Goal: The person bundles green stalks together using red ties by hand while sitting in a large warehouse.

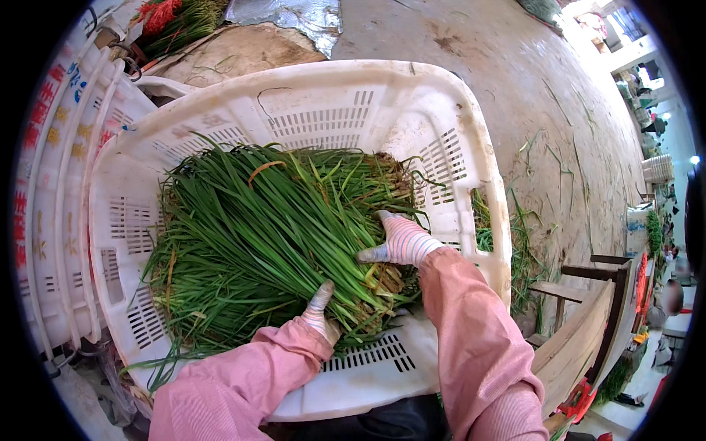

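Two gloved hands are recorded at the near end of one large white slotted plastic crate (471, 140). The crate is filled with a thick bundle of long flat green leaves (250, 228), laid with the pale root ends toward the near right corner and the tips fanned toward the left wall. The left hand (321, 312), in a striped knit glove with a pink sleeve, is pressed against the bundle's root end from below, near the crate's near edge; its grip is partly buried in the leaves, and whether it is closed around them cannot be told. The right hand (402, 242), gloved and sleeved alike, is laid flat on top of the bundle beside the right wall, fingers spread, nothing clasped. A stack of further white plastic crates (51, 184) with red and yellow markings is noted touching the crate's left wall. Loose green stalks (526, 242) are scattered on the grey concrete floor (515, 66) just beyond the right wall. A second bundle of greens with red ties (173, 18) is seen beyond the far left corner.
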Demonstrator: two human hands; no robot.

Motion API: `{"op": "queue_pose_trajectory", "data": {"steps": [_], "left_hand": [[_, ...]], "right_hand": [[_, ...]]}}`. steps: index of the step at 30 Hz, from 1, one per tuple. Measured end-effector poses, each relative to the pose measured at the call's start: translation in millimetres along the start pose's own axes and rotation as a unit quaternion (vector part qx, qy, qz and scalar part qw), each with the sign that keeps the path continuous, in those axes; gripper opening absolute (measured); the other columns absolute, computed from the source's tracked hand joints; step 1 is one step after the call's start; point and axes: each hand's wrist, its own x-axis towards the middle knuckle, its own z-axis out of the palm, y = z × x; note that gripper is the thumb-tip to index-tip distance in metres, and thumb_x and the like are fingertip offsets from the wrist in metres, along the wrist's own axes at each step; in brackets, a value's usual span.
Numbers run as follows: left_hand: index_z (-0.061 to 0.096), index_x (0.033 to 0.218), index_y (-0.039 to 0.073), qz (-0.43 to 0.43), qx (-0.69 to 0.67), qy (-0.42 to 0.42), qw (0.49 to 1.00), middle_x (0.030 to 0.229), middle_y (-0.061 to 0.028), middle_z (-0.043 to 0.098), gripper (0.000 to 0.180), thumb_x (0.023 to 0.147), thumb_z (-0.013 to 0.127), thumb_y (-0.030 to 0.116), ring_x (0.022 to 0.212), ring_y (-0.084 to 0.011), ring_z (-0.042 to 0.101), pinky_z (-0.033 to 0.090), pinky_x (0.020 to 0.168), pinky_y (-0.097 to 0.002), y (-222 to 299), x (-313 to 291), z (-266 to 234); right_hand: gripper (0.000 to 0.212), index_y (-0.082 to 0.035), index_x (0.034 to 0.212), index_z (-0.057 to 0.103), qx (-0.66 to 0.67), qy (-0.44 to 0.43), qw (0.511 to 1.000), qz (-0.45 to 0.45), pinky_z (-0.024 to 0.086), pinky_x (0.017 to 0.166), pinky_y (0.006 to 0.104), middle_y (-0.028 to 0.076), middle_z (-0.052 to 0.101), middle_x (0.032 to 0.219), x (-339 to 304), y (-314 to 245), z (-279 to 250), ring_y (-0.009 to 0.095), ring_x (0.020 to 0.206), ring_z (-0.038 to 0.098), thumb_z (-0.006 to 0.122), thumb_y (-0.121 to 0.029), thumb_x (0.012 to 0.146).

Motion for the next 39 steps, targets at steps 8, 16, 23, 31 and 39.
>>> {"op": "queue_pose_trajectory", "data": {"steps": [8, 16, 23, 31, 39], "left_hand": [[0.032, 0.131, 0.007, -0.061, 0.018, -0.067, 0.996, 0.130, -0.0131, 0.040, 0.093, 0.062, 0.066, 0.060, 0.119, -0.0329, 0.038, 0.032, 0.099, -0.0502, 19, -56, 33], [0.030, 0.134, 0.011, -0.101, -0.017, 0.030, 0.994, 0.134, -0.0152, 0.034, 0.080, 0.072, 0.059, 0.052, 0.122, -0.0358, 0.034, 0.024, 0.102, -0.0540, 33, -80, -1], [0.029, 0.133, 0.009, -0.113, 0.003, 0.013, 0.994, 0.132, -0.0161, 0.037, 0.081, 0.072, 0.060, 0.052, 0.119, -0.0354, 0.038, 0.028, 0.101, -0.0527, 31, -74, 9], [0.033, 0.131, 0.008, -0.127, 0.004, 0.040, 0.991, 0.129, -0.0162, 0.041, 0.084, 0.068, 0.066, 0.051, 0.117, -0.0361, 0.041, 0.031, 0.099, -0.0528, 33, -73, 10], [0.033, 0.131, 0.008, -0.102, 0.015, 0.043, 0.994, 0.130, -0.0144, 0.041, 0.088, 0.065, 0.064, 0.057, 0.117, -0.0349, 0.041, 0.031, 0.099, -0.0519, 29, -72, 4]], "right_hand": [[0.085, 0.008, 0.102, 0.054, 0.131, -0.054, 0.990, 0.031, 0.044, 0.082, 0.0370, 0.025, 0.059, 0.097, -60, -66, 5, 0.034, 0.093, 0.057, 0.050, -0.070, 0.067], [0.083, 0.008, 0.112, 0.045, 0.012, -0.028, 0.999, 0.034, 0.047, 0.075, 0.0391, 0.024, 0.060, 0.089, -85, -87, 60, 0.035, 0.084, 0.059, 0.041, -0.066, 0.076], [0.073, -0.007, 0.107, 0.060, -0.181, 0.106, 0.971, -0.114, 0.017, 0.102, 0.0527, 0.026, 0.027, 0.134, -73, -59, 48, 0.046, 0.125, 0.020, 0.048, -0.068, 0.069], [0.081, 0.003, 0.113, 0.050, 0.053, 0.045, 0.991, -0.110, 0.033, 0.098, 0.0378, 0.028, 0.033, 0.128, -39, -21, 71, 0.040, 0.116, 0.038, 0.070, -0.054, 0.059], [0.091, 0.003, 0.128, 0.030, 0.394, -0.018, 0.918, -0.038, 0.033, 0.098, 0.0340, 0.019, 0.040, 0.124, -40, -30, 82, 0.027, 0.114, 0.041, 0.075, -0.042, 0.062]]}}
